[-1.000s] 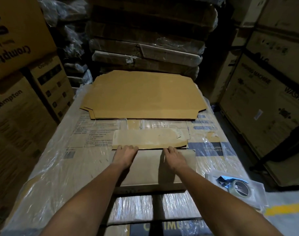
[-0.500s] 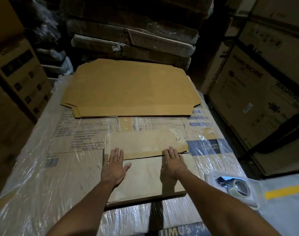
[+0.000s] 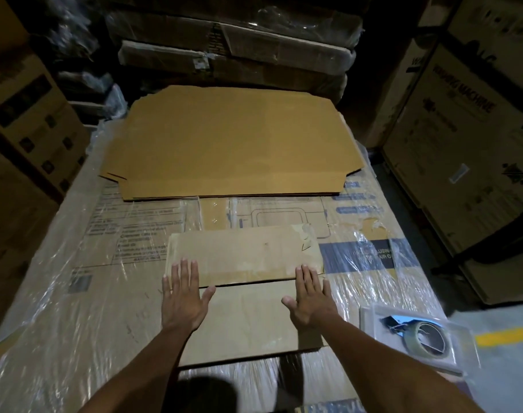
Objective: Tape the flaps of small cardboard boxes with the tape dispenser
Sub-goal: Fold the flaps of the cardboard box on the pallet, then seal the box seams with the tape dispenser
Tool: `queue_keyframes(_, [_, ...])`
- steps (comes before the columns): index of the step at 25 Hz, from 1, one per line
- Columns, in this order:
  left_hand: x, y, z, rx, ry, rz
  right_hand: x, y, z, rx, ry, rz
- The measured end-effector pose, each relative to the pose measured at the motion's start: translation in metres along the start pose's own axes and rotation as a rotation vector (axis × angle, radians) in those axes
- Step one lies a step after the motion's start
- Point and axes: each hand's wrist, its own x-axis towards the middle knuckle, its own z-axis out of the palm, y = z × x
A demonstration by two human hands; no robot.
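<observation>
A small flattened cardboard box (image 3: 245, 293) lies on the plastic-wrapped work surface (image 3: 84, 308), its far flap (image 3: 245, 253) folded flat over the near panel. My left hand (image 3: 182, 296) presses flat on the box's left side, fingers spread across the flap's edge. My right hand (image 3: 312, 296) presses flat on the right side in the same way. Neither hand holds anything. The tape dispenser (image 3: 420, 338), blue with a roll of tape, sits in a clear tray (image 3: 373, 315) to the right of my right hand.
A large flat brown cardboard sheet (image 3: 233, 141) lies farther back on the surface. Stacked cartons rise on the left (image 3: 24, 114), at the back (image 3: 233, 49) and on the right (image 3: 463, 150). A yellow floor line (image 3: 505, 338) shows at lower right.
My hands have slid apart along the flap's edge toward the box's left and right sides, fingers spreading flat. The view has moved closer.
</observation>
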Motion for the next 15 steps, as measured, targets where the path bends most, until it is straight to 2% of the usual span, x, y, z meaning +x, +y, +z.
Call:
queue_keyframes(4, [0.0, 0.007, -0.002, 0.018, -0.011, -0.022, 0.003, 0.004, 0.002, 0.003, -0.006, -0.005])
queue_keyframes(7, [0.002, 0.032, -0.011, 0.0, 0.005, -0.021, -0.003, 0.008, -0.006, 0.102, 0.035, -0.084])
queue_keyframes(11, [0.001, 0.129, -0.01, 0.068, -0.005, 0.461, -0.021, 0.036, -0.025, 0.253, 0.4, -0.195])
queue_keyframes(13, [-0.006, 0.2, -0.01, 0.048, -0.03, 0.673, -0.025, 0.064, -0.032, 0.199, 0.474, -0.126])
queue_keyframes(15, [-0.014, 0.268, -0.011, -0.002, 0.014, 0.869, -0.031, 0.102, -0.033, 0.131, 0.432, 0.05])
